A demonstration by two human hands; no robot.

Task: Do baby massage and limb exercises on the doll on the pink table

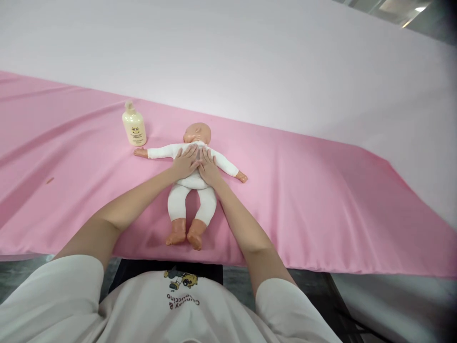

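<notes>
A baby doll (194, 181) with a white cloth body lies on the pink cloth, arms spread and feet towards me. Its head is turned to the left side, the face mostly out of sight. My left hand (185, 163) rests flat on the left of the doll's upper torso, fingers stretched out. Beside it, my right hand (209, 166) lies flat on the right of the torso, fingers pointing towards the doll's head. The two hands nearly meet at the thumbs, and neither grips anything. Part of the torso is hidden under them.
A cream pump bottle (134, 127) stands upright beyond the doll's left-hand arm. The pink cloth (307, 205) covers the near part of the table and has folds. A small brownish mark or scrap (50, 180) shows at the left. Behind extends a white surface (250, 62).
</notes>
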